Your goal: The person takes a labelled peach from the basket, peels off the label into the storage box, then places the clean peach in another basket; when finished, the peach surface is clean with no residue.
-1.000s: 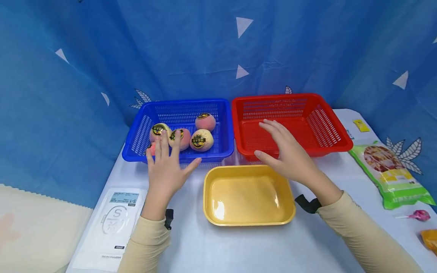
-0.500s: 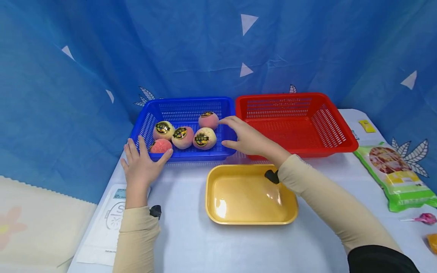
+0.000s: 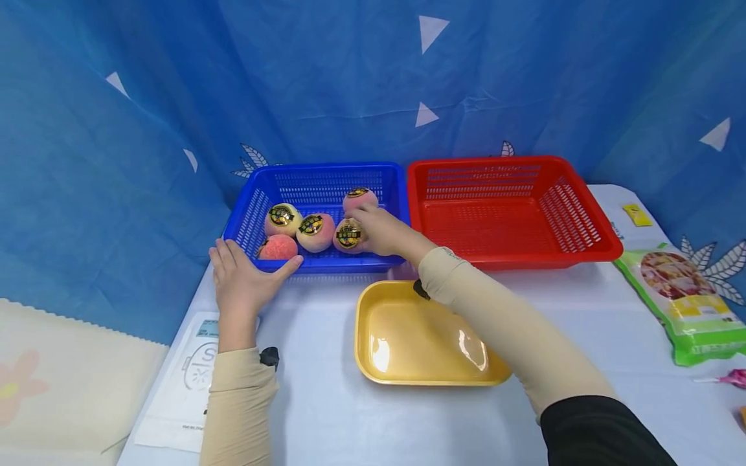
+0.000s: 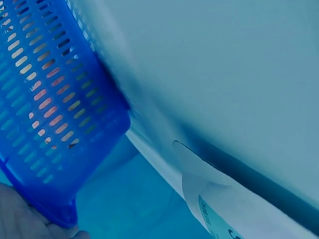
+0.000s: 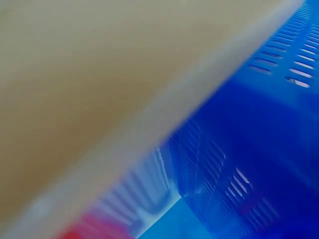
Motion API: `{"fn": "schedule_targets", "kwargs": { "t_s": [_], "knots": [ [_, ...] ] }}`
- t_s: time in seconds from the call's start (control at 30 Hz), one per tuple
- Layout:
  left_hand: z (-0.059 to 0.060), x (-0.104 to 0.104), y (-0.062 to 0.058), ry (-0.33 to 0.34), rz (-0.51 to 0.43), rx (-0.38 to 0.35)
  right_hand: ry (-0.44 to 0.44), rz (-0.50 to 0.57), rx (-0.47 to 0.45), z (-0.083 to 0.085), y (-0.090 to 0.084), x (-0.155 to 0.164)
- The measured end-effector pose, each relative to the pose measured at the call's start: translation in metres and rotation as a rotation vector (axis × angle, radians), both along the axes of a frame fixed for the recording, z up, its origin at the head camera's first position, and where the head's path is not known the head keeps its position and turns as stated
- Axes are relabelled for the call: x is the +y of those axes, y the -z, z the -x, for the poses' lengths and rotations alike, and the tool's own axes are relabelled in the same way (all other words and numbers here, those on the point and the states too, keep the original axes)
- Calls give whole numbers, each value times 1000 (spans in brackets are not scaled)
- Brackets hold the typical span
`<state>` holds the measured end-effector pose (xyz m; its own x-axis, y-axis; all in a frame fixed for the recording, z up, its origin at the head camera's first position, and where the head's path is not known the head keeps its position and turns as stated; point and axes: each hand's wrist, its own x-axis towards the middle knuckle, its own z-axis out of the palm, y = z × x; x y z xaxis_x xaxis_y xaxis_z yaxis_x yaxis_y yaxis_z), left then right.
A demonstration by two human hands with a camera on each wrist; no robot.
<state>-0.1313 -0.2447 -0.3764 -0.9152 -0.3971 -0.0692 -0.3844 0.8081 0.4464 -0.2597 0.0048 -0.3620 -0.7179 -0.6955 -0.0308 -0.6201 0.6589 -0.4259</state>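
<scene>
The blue basket holds several round pink and cream peaches, most with black-and-gold stickers. My right hand reaches over its front right side and grips the front right peach, fingers over the top and side. Right behind that sits a pink peach; to its left is another peach. My left hand rests at the basket's front left corner, fingers straight along the side and thumb on the front rim. In the left wrist view, its fingertips lie right under the corner of the rim.
A red basket stands right beside the blue one. In front lies a yellow tray, partly under my right forearm. A white packet lies at left; a green food bag, a small yellow sachet and a pink lollipop lie at right.
My right hand has moved left from over the red basket into the blue basket and now grips a peach. The left hand has shifted left and down to the basket's front left corner.
</scene>
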Motion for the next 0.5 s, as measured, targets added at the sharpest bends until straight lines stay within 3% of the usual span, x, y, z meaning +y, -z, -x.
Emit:
{"fn": "schedule_targets", "kwargs": {
  "t_s": [0.23, 0.5],
  "knots": [
    [0, 1, -2, 6, 6, -5, 22, -66, -22, 4, 7, -10],
    [0, 1, -1, 0, 11, -10, 65, -66, -30, 6, 12, -14]
  ]
}}
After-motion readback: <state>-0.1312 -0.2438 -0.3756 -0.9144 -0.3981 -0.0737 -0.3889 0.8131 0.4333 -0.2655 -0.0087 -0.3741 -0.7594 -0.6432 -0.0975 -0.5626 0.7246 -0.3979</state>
